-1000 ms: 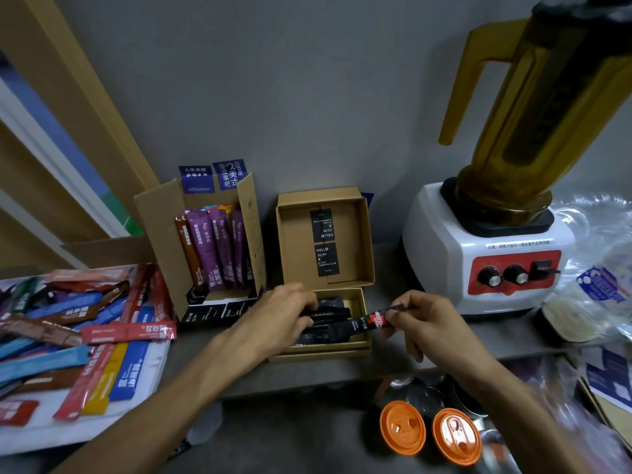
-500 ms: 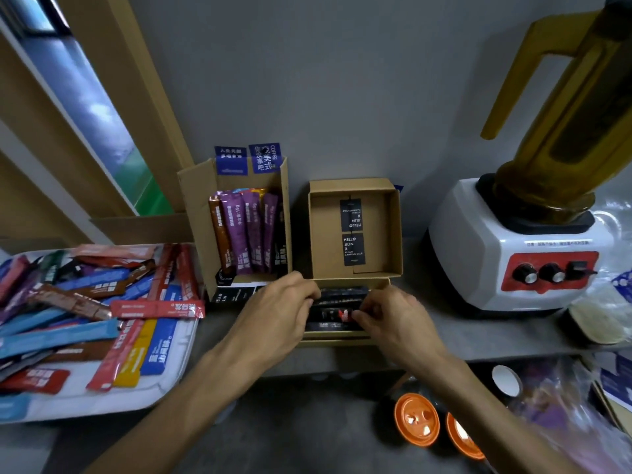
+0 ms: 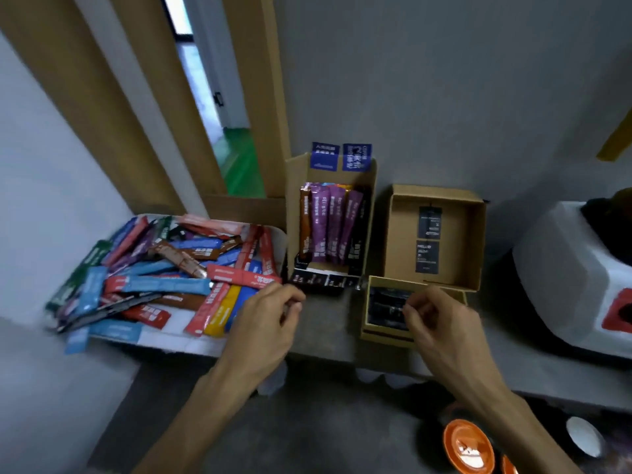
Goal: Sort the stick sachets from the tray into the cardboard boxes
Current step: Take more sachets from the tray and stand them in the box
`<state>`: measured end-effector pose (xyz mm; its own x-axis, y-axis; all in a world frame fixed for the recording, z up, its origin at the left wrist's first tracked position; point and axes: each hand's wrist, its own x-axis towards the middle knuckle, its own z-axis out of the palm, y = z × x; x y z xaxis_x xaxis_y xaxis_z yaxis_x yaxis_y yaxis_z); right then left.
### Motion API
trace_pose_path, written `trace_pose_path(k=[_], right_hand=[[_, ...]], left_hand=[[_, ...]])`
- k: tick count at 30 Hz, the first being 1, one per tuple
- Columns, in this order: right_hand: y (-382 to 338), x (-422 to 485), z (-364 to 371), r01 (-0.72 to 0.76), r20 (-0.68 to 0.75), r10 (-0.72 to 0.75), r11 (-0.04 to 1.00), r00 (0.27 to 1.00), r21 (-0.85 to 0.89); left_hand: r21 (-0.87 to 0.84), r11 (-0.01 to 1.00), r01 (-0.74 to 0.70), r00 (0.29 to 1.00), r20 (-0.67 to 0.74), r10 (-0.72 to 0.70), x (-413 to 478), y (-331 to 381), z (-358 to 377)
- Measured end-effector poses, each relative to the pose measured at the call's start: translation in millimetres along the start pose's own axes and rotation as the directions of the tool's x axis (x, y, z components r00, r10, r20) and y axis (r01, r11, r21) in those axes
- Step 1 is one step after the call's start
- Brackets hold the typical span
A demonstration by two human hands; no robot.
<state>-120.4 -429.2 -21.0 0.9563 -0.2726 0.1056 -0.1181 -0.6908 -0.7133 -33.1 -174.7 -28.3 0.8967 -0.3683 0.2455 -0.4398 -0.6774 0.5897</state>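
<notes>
A white tray (image 3: 178, 340) at the left holds a heap of several stick sachets (image 3: 171, 268) in red, blue, brown, purple and yellow. An upright cardboard box (image 3: 297, 213) behind it holds purple and brown sachets standing on end. To its right a low cardboard box (image 3: 376, 331) with its lid (image 3: 396, 234) raised holds black sachets (image 3: 386, 306). My left hand (image 3: 266, 323) hovers by the tray's right end, fingers loosely curled, holding nothing. My right hand (image 3: 441, 323) is over the low box's right part, fingers bent, with nothing visible in it.
A white blender base (image 3: 567, 278) with a red panel stands at the right on the grey shelf (image 3: 328, 340). Orange lids (image 3: 468, 446) and a white cup (image 3: 584, 436) lie below the shelf edge. A wooden door frame (image 3: 113, 107) rises at the left.
The black sachet with a red end has left my right hand and lies in the low box. My left hand has moved left from the box to the tray's edge. The view swung left.
</notes>
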Motion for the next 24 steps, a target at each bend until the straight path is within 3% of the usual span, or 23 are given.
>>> trace_pose_path(k=[4,8,11,14,17,20,24], right_hand=[[-40.2,5.2,27.4,0.159,0.074,-0.16,0.987,0.984,0.01],[-87.0,15.8,67.8,0.227,0.177,-0.221,0.974,0.959,-0.014],[-125.3,37.4,103.3,0.28,0.277,-0.265,0.96,0.924,-0.013],[-160.6,75.6,152.5,0.325,0.331,-0.3,0.946,0.895,-0.021],[-190.5,111.0,204.2,0.401,0.285,-0.374,0.915,0.882,-0.041],[-199.6,130.9,251.0,0.451,0.244,-0.413,0.883,0.877,-0.127],[-183.2,124.7,281.3,0.402,0.224,-0.354,0.886,0.908,-0.232]], left_hand=[[0.124,0.978,0.168,0.98,-0.129,-0.152,-24.5,-36.9,-33.0],[0.209,0.928,0.308,0.941,-0.208,-0.266,-31.0,-80.2,-80.3],[0.306,0.924,0.228,0.962,-0.217,-0.166,-12.9,-117.1,-105.0],[0.459,0.886,0.072,0.997,-0.036,-0.062,20.8,-151.4,-114.3],[0.55,0.834,-0.041,0.99,0.133,-0.039,35.1,-178.2,-108.8],[0.549,0.83,-0.104,0.994,0.094,0.062,24.4,-196.7,-101.2],[0.449,0.885,-0.125,0.992,0.043,0.119,20.1,-213.7,-97.2]])
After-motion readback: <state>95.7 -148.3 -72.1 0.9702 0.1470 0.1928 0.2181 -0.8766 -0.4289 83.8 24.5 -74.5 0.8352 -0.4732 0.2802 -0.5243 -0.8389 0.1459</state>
